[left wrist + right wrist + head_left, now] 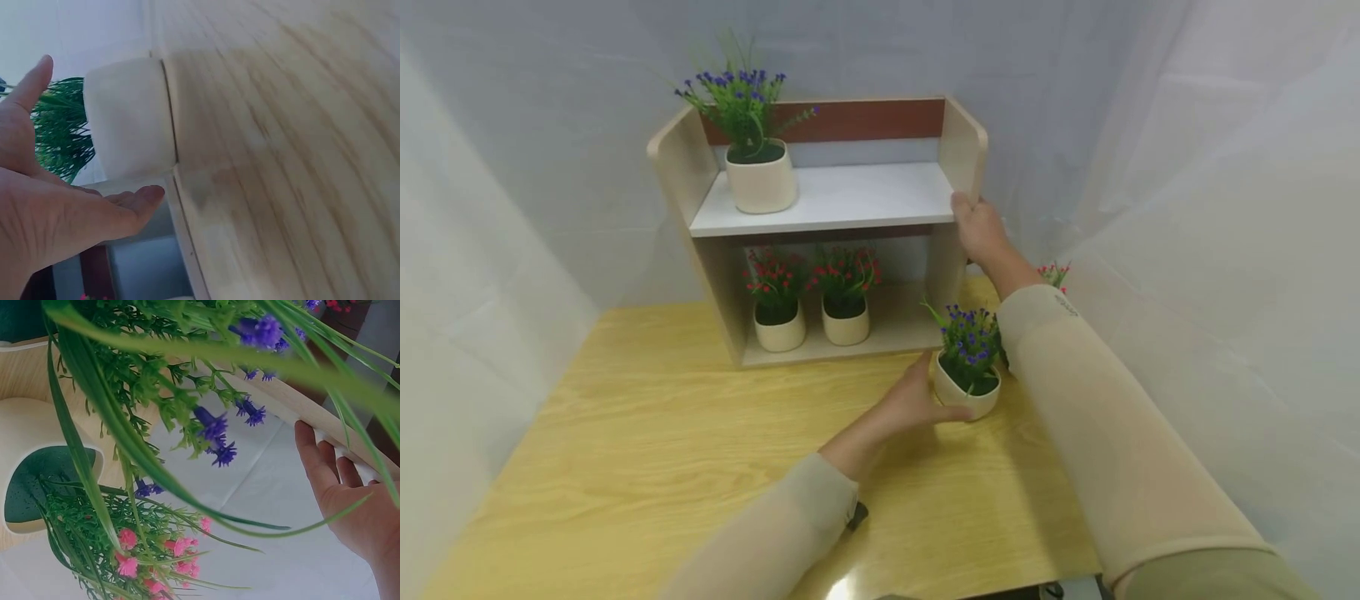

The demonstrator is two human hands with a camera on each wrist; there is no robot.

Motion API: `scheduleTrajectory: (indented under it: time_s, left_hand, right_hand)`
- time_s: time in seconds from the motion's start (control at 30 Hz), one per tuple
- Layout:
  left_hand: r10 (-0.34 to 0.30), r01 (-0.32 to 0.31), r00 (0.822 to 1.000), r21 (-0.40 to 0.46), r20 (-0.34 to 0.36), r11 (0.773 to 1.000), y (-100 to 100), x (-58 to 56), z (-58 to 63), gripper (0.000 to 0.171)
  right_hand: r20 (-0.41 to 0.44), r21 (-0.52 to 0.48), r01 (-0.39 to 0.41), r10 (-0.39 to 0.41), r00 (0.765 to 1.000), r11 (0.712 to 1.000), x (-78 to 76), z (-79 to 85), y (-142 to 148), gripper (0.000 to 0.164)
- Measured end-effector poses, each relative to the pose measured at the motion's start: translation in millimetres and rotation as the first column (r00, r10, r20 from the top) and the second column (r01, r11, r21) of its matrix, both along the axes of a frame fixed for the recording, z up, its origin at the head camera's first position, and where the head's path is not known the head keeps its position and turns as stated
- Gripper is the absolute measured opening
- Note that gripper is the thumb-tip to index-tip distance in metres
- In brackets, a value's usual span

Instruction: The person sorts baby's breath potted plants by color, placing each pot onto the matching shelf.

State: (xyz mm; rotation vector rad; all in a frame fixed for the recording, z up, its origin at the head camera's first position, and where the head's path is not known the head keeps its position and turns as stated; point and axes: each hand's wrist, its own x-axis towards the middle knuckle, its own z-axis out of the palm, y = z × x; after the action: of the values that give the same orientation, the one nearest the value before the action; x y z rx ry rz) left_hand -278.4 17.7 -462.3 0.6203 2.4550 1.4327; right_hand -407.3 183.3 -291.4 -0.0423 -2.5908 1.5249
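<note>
My left hand (910, 400) is at the near left side of a small cream flowerpot (955, 402) with purple flowers, which stands at the front right of the shelf. In the left wrist view its fingers (140, 203) are extended, with the thumb spread apart, beside the cream pot (131, 119). With my right hand (982, 235) I hold the right side panel of the two-tier wooden shelf (964, 154), thumb by the upper board. The right wrist view shows those fingers (309, 450) along the panel's outer face.
A taller purple-flowered pot (762, 185) stands on the upper board's left. Two red-flowered pots stand below, one left (781, 336) and one centre (847, 329). A pot (53, 419) with pink flowers sits right of the shelf, mostly behind my sleeve. White sheeting (1225, 292) surrounds the wooden table (625, 433).
</note>
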Motion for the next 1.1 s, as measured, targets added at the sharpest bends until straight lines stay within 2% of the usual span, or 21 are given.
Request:
scheduleTrajectory:
  time_s: [0.07,0.17,0.27,0.4,0.63,0.83,1.1]
  left_hand:
    - [-0.015,0.016,1.000,0.042,-0.001,0.999,6,-4.0,-4.2,0.121]
    - [-0.004,0.004,1.000,0.095,0.005,0.995,16,-9.2,-11.3,0.114]
    - [0.062,-0.062,0.998,0.067,-0.007,0.996,25,-11.6,-15.8,0.112]
    - [0.127,-0.127,0.991,0.012,-0.052,0.992,34,-12.3,-15.0,0.110]
    - [0.171,-0.173,0.985,-0.072,-0.032,0.982,41,-11.6,-13.7,0.119]
    - [0.167,-0.167,0.986,-0.089,-0.011,0.982,40,-11.9,-13.3,0.120]
    - [0.096,-0.099,0.994,-0.066,-0.047,0.993,32,-12.1,-12.7,0.113]
  right_hand:
    - [0.000,-0.001,0.004,-0.004,1.000,1.000,0.7,0.6,-1,0.068]
    - [0.003,0.004,0.009,-0.009,1.000,1.000,1.6,0.9,-2,0.068]
    - [0.011,-0.002,0.006,-0.006,1.000,1.000,2.1,1.0,-2,0.067]
    - [0.019,-0.011,0.001,-0.001,1.000,1.000,2.2,1.5,-3,0.067]
    - [0.012,-0.022,0.004,-0.004,1.000,1.000,2.3,0.7,-2,0.065]
    - [0.001,-0.017,0.000,0.000,1.000,1.000,2.7,-0.2,-2,0.066]
    - [-0.003,-0.023,0.012,-0.012,1.000,1.000,3.3,0.0,-1,0.065]
